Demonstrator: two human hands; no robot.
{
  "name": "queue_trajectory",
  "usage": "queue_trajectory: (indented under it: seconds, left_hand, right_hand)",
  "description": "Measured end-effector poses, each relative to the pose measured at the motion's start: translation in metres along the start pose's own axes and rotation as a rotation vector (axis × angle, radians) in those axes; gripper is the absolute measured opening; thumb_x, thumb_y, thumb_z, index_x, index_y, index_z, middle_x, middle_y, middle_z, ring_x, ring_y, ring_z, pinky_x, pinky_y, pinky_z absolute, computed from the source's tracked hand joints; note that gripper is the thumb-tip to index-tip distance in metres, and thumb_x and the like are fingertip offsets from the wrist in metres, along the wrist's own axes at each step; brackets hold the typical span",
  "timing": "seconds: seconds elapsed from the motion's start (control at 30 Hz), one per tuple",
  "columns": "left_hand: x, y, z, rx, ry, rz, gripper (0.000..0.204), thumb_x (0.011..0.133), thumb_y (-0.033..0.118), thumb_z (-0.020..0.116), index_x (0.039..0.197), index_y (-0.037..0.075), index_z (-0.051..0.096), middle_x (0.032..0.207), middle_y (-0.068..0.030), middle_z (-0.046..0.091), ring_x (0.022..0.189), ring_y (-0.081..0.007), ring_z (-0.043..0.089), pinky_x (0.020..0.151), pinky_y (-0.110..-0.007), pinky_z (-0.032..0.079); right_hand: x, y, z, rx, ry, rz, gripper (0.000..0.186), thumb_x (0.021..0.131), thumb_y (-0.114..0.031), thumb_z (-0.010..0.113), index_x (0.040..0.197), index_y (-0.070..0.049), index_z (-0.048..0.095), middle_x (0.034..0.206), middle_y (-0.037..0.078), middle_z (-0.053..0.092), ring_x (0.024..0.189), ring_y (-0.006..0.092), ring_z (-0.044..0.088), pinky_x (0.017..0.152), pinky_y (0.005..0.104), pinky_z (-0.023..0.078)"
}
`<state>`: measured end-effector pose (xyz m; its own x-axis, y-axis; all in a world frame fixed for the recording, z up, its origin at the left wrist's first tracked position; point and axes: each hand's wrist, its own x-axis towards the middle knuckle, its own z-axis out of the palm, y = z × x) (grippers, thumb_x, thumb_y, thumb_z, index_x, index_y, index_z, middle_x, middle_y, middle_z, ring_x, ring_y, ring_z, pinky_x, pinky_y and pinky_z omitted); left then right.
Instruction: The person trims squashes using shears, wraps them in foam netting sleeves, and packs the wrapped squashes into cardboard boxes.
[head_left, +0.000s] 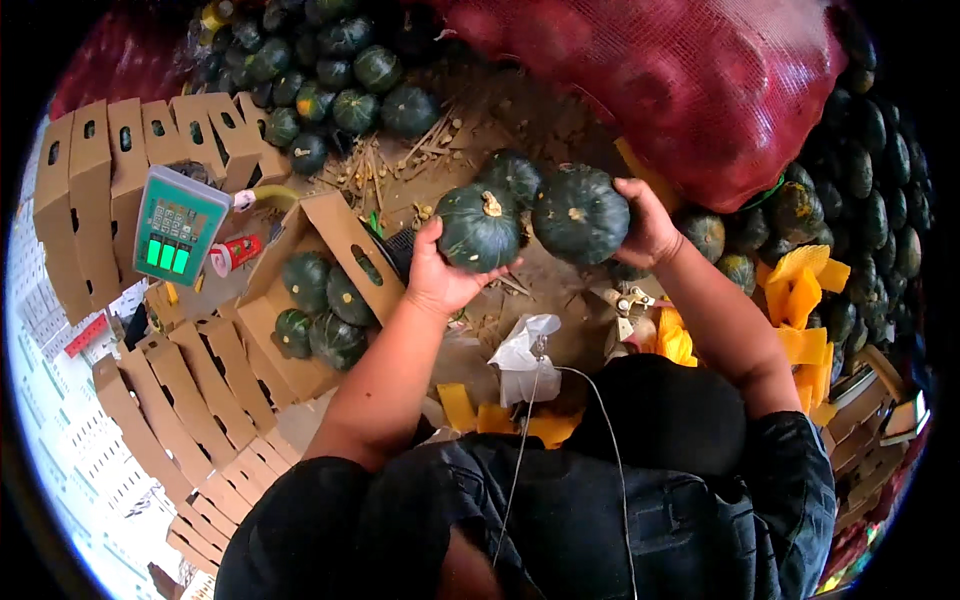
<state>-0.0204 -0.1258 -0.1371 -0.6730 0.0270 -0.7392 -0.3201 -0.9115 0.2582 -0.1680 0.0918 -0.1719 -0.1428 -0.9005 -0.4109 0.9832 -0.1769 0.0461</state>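
Note:
My left hand (445,278) is closed around the side of a dark green kabocha squash (478,230), which has a pale cut stem on top. A second kabocha squash (580,214) is gripped at its right side by my right hand (650,225). The two squashes are held side by side in front of me, almost touching. Just beyond them, a third kabocha squash (512,176) is partly hidden behind the held pair. Left of my left forearm stands a cardboard box (280,366) with several kabocha squashes (340,338) inside.
A green scale display (180,225) with lit digits stands left, among rows of cardboard boxes (165,400). Piled squashes (356,110) lie at the back left; more are heaped right. A large red mesh sack (670,80) bulges in at back right. Yellow wrapping pieces (800,290) lie right.

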Motion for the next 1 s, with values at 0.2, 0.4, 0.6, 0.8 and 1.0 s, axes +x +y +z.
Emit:
queue_trajectory:
  seconds: [0.2,0.4,0.6,0.8,1.0]
  left_hand:
    - [0.003,0.001,0.017,-0.107,-0.158,-0.024,0.07,0.072,0.049,0.057,0.127,0.01,0.038,0.129,-0.0156,0.042,0.113,-0.0373,0.045,0.092,-0.06,0.037]
    - [0.013,-0.022,0.039,0.189,-0.086,0.091,0.065,0.082,0.049,0.049,0.134,0.014,0.03,0.132,-0.0123,0.039,0.117,-0.0321,0.042,0.09,-0.056,0.037]
    - [-0.024,-0.066,0.084,0.482,-0.136,0.259,0.088,0.074,0.014,0.071,0.137,0.007,0.01,0.122,-0.011,0.037,0.111,-0.0206,0.041,0.094,-0.035,0.037]
    - [-0.068,-0.061,0.068,1.495,-0.044,0.725,0.084,0.061,0.019,0.077,0.126,0.008,0.024,0.11,-0.0172,0.047,0.101,-0.0252,0.05,0.086,-0.038,0.042]
    - [-0.116,-0.078,0.064,1.597,-0.106,0.64,0.077,0.063,0.025,0.074,0.126,0.007,0.033,0.111,-0.017,0.051,0.105,-0.0254,0.051,0.091,-0.035,0.04]
  right_hand:
    - [-0.005,-0.007,0.011,-0.332,0.005,-0.264,0.044,0.084,-0.031,0.052,0.12,-0.006,0.043,0.113,0.01,0.054,0.102,0.0214,0.055,0.091,0.037,0.043]
    - [-0.026,0.002,0.015,-0.314,0.158,-0.321,0.038,0.086,-0.029,0.05,0.114,-0.004,0.046,0.107,0.01,0.057,0.094,0.02,0.059,0.084,0.0353,0.047]
    - [-0.051,0.035,0.051,-0.634,0.222,-0.374,0.05,0.083,-0.025,0.058,0.125,-0.005,0.039,0.112,0.01,0.052,0.102,0.0185,0.051,0.088,0.0315,0.042]
    - [-0.051,0.036,0.09,-1.971,-0.036,-0.494,0.063,0.065,-0.039,0.073,0.112,-0.004,0.048,0.095,0.02,0.057,0.09,0.0355,0.057,0.077,0.0395,0.045]
    - [-0.059,0.05,0.058,-1.481,0.464,-0.275,0.027,0.086,-0.029,0.051,0.085,-0.002,0.058,0.068,0.012,0.051,0.064,0.0168,0.048,0.065,0.0315,0.042]
